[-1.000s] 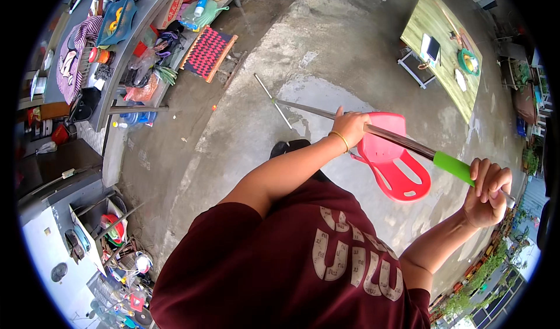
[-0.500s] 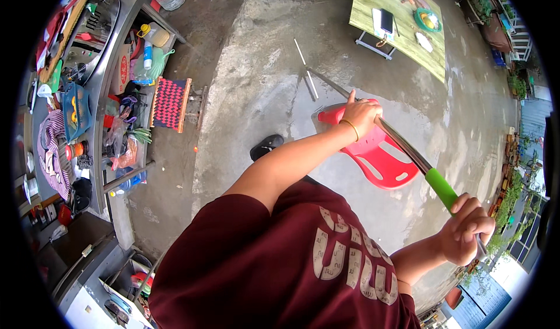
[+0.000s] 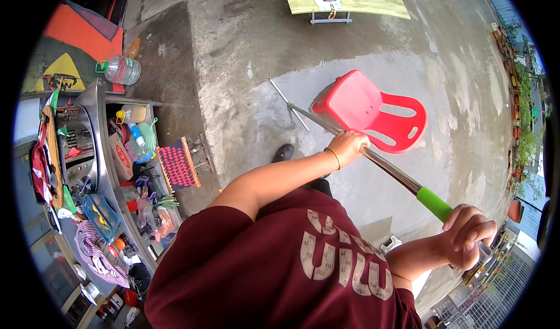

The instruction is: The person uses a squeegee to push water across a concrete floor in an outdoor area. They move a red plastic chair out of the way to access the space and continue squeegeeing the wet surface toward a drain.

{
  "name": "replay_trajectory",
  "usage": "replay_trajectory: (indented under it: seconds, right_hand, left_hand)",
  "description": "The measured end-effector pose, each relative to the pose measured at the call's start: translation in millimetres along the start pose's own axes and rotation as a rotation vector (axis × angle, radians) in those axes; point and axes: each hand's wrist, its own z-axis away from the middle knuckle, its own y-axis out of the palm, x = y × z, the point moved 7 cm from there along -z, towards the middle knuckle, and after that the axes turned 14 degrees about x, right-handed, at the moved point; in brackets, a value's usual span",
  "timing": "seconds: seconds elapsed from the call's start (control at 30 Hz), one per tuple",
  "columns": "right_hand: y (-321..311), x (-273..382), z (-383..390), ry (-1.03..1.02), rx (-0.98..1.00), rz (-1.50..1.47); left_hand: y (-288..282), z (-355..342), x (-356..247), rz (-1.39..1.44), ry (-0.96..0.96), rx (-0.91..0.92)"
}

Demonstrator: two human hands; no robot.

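Observation:
A squeegee with a long steel pole, a green grip and a thin white crossbar rests its head on the wet concrete. My left hand is closed round the middle of the pole. My right hand is wrapped round the upper end, at the green grip. A red plastic chair sits just beyond the pole, right of the crossbar. My dark shoe shows below the crossbar.
A low wooden table with a phone on it stands ahead. At left are a steel rack crowded with kitchen goods, a red-and-black woven stool and a large water jug. Potted plants line the right edge.
My view has swung round: the table and chair appear higher in frame, the rack lower. The squeegee head shows lower and further left than half a second ago. Both hands still grip the pole.

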Motion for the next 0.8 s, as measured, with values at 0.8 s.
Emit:
replay_trajectory:
  seconds: [0.8]
  right_hand:
    - [13,166,266,0.174,-0.927,0.719]
  left_hand:
    - [231,-134,110,-0.396,-0.397,0.596]
